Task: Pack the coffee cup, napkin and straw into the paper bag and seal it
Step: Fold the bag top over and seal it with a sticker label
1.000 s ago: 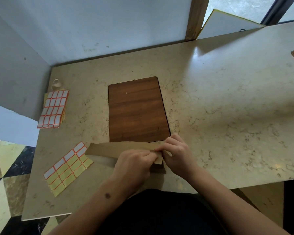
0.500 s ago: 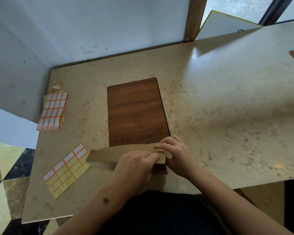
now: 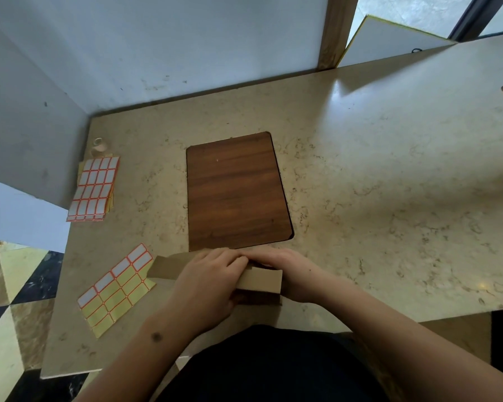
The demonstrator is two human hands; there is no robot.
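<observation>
- The brown paper bag was seen at 6 o'clock on the marble table, close to the table's near edge, its folded top strip running from 9 to 3 o'clock.
- The left hand was laid over the fold's middle, fingers flattened against the paper; the right hand was pressed on the fold's far side at 3 o'clock, its fingers also laid flat, fingertips meeting the left hand's.
- Whether anything was pinched beneath either palm could not be told.
- A partly used label sheet was touched by the bag's left end at 8 o'clock.
- A stack of full label sheets lay at 10 o'clock by the left edge.
- A dark wooden inset panel lay just beyond the hands at 12 o'clock.
- Bare marble was left from 1 to 4 o'clock.
</observation>
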